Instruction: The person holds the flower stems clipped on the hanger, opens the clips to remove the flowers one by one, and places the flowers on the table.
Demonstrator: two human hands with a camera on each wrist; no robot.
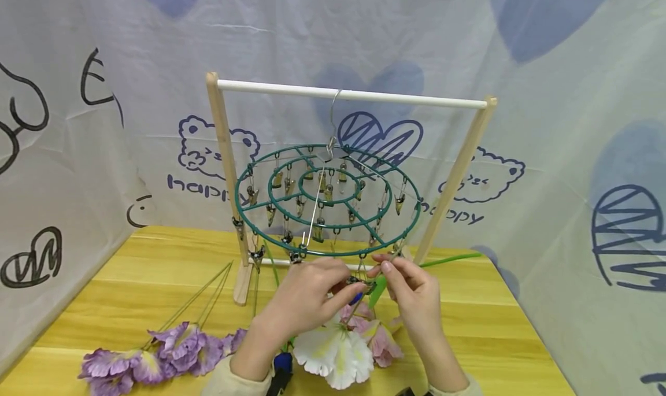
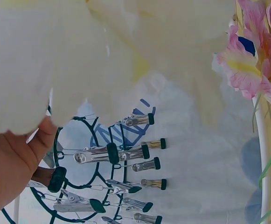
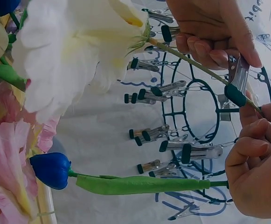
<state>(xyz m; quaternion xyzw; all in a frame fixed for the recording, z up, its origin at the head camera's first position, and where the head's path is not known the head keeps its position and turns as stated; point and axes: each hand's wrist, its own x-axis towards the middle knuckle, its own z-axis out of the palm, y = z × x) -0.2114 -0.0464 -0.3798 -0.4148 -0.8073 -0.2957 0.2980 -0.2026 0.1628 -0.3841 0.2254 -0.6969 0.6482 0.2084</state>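
A white artificial flower [image 1: 335, 355] with a yellow-tinged centre hangs head down between my hands, its thin stem [image 3: 196, 64] running up to them. My left hand [image 1: 312, 289] pinches a metal clip [image 3: 239, 77] between thumb and fingers; the clip's dark green tip lies on the stem near its end. My right hand [image 1: 416, 295] pinches the stem end just beyond that tip. Above both hands, the green round hanger [image 1: 328, 251] carries several such clips. In the left wrist view, the white petals [image 2: 102, 51] hide most of my left hand [image 2: 7, 175].
A wooden stand [image 1: 224, 130] with a white bar [image 1: 406, 98] holds the hanger by its hook. Purple flowers [image 1: 177, 352] lie at the table's left. Pink flowers [image 1: 385, 344] sit behind the white one. A blue tulip [image 3: 51, 170] hangs by my right hand.
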